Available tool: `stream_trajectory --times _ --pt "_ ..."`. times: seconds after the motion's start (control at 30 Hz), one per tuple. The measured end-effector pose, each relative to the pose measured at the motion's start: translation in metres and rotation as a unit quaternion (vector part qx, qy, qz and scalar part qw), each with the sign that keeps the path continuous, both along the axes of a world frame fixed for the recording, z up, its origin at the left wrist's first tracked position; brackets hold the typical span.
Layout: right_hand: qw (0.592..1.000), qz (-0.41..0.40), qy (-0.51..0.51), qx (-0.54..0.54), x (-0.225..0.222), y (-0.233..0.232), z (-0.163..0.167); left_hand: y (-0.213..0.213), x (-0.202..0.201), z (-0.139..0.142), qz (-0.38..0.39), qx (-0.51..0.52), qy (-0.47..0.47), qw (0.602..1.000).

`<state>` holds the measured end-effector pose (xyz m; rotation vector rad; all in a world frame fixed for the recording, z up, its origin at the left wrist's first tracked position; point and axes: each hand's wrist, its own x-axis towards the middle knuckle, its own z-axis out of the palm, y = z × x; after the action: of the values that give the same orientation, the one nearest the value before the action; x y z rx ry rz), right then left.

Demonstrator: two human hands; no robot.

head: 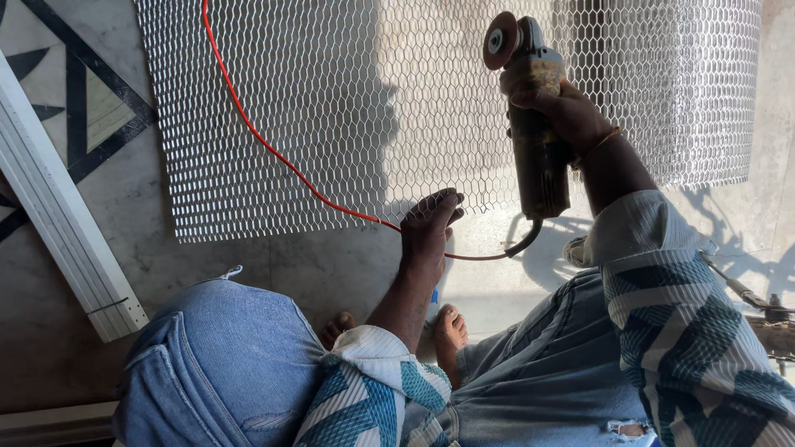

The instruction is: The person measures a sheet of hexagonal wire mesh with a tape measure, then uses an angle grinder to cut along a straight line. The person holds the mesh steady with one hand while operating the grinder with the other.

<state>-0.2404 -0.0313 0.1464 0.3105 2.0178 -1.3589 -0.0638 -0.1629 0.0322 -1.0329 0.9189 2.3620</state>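
The left hand (428, 228) pressed flat on the mesh (331, 108) edge while the right hand (563, 108) gripped the grinder (534, 124) raised above it, so lowering the disc to the mesh seemed the next need.

Bare floor (248, 257) open left of left hand (429, 228). Red cord (273, 149) crosses mesh sheet (331, 99). White rail (58, 223) blocks far left. Grinder (534, 132) raised above mesh.

One angle grinder (530, 124), one red cable (273, 149), one sheet of expanded metal mesh (331, 99), one white profile bar (58, 223), two hands, left (429, 228) and right (563, 103) (bare feet (451, 331) also two).
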Motion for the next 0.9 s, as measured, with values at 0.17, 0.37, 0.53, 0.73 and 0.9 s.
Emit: stream_trajectory --times 0.17,0.37,0.53,0.73,0.9 --pt "0.997 -0.047 -0.004 -0.066 0.013 0.027 -0.007 0.000 -0.001 0.003 -0.001 0.077 -0.020 0.997" --pt "0.979 -0.106 0.029 -0.172 0.052 0.040 -0.019 -0.006 0.007 0.004 0.007 0.144 -0.075 0.987" --pt "0.948 -0.193 0.042 -0.251 0.087 0.037 -0.027 0.000 0.014 -0.004 -0.049 0.153 -0.098 0.982" --pt "0.940 -0.210 0.049 -0.264 0.112 0.042 -0.026 -0.001 0.032 -0.015 -0.503 -0.196 0.028 0.841" --pt "0.911 -0.283 0.051 -0.295 0.108 0.051 -0.013 -0.039 0.003 -0.015 -0.882 -0.244 0.305 0.262"
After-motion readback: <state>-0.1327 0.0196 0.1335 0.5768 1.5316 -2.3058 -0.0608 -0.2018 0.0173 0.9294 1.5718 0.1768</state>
